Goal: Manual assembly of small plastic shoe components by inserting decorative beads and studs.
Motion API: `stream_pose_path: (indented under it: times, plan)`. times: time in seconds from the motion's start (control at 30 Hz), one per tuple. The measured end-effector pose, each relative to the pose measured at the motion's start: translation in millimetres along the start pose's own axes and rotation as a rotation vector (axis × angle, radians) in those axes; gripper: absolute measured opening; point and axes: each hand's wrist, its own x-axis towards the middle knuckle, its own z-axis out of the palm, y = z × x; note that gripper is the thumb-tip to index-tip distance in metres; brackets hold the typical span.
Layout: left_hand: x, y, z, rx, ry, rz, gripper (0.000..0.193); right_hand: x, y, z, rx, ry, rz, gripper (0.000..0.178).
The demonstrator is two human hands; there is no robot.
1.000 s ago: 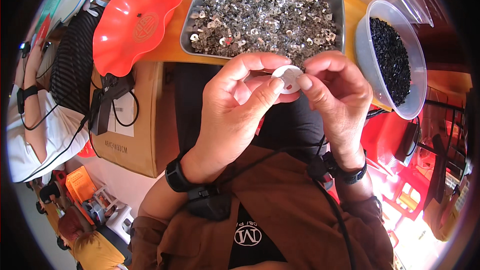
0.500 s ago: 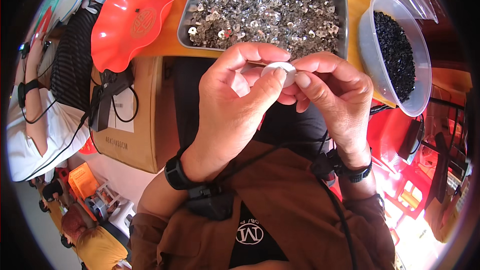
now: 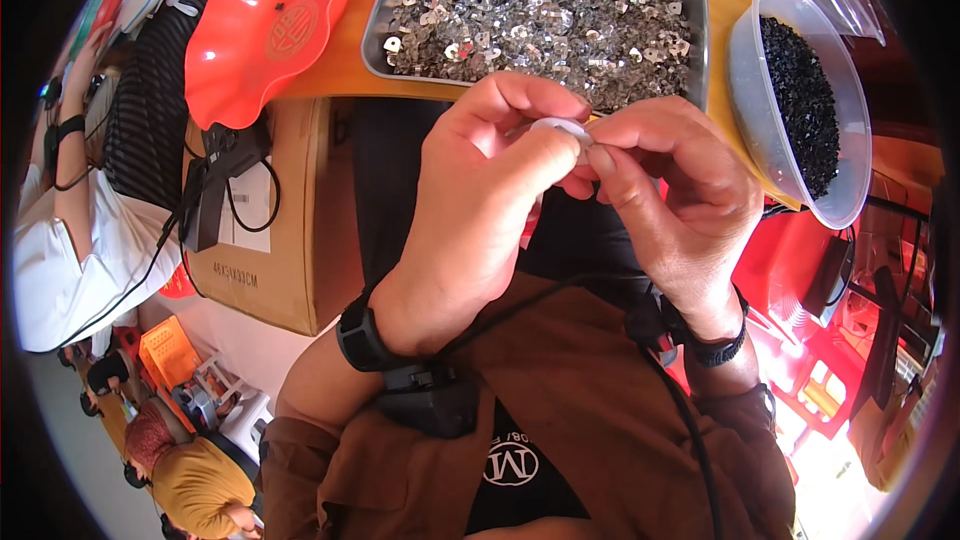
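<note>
In front of my chest, a small white round disc [image 3: 562, 126] is pinched between the thumb and fingers of my left hand [image 3: 475, 200]. My right hand [image 3: 690, 205] is closed at the disc's right edge, thumb against forefinger; whether a small part sits between those fingertips is hidden. Just beyond both hands stands a grey metal tray [image 3: 375, 52], filled with many small shiny metal clips [image 3: 540, 15]. Right of it, a translucent plastic bowl [image 3: 746, 90] holds small black pieces [image 3: 800, 105].
A red wavy-rimmed dish [image 3: 235, 50] lies on the orange-yellow table [image 3: 345, 65] at the far left. Below it are a cardboard box [image 3: 265, 275] and black cables. Another person in a white top [image 3: 95, 280] sits at the left. Red stools [image 3: 790, 270] stand at the right.
The disc has tilted from showing its face to nearly edge-on. My right hand has shifted slightly right, and both hands still meet at the disc.
</note>
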Motion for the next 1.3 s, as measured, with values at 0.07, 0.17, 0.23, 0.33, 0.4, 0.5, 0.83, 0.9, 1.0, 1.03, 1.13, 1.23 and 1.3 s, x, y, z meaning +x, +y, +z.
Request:
stream_pose_path:
  times: [0.07, 0.17, 0.23, 0.33, 0.4, 0.5, 0.83, 0.9, 1.0, 1.03, 1.13, 1.23, 1.3]
  plan:
    - [1, -2, 8, -0.113, 0.078, -0.024, 0.017, 1, 4, 0, -0.044, 0.0, -0.09, 0.015]
    - [2, -5, 8, -0.233, 0.142, -0.056, 0.015, -1, 3, 2, -0.04, -0.012, -0.041, 0.016]
    - [3, -8, 6, -0.24, 0.129, -0.062, 0.015, -2, 3, 2, -0.045, -0.018, 0.037, 0.016]
    - [6, -11, 5, -0.171, 0.194, -0.032, 0.015, -3, 6, 3, -0.02, -0.024, 0.141, 0.016]
    - [5, -10, 2, -0.026, 0.19, 0.006, 0.014, -3, 7, 4, 0.011, -0.021, 0.165, 0.016]
    - [5, -7, 1, 0.073, 0.192, -0.01, 0.013, -4, 6, 6, 0.064, -0.012, 0.176, 0.016]
    - [1, -2, -5, -0.013, -0.086, -0.007, 0.036, 2, 9, -7, 0.222, -0.004, 0.37, 0.007]
    - [-2, 0, -5, 0.016, -0.098, -0.001, 0.036, 2, 7, -10, 0.212, -0.006, 0.361, 0.007]
    - [-1, 6, -4, 0.075, -0.099, -0.009, 0.035, 3, 10, -10, 0.144, 0.022, 0.28, 0.012]
    - [-1, 7, -4, 0.118, -0.077, -0.019, 0.036, 6, 9, -10, -0.066, 0.032, 0.054, 0.015]
    - [-3, 6, 0, 0.119, -0.054, 0.009, 0.037, 11, 11, -12, -0.358, 0.034, -0.391, 0.023]
    - [-2, 3, -1, 0.098, -0.057, 0.087, 0.038, 8, 6, -7, -0.478, 0.084, -0.529, 0.027]
    - [-3, 1, -2, 0.122, -0.062, 0.125, 0.037, 4, 2, -10, -0.483, 0.073, -0.494, 0.025]
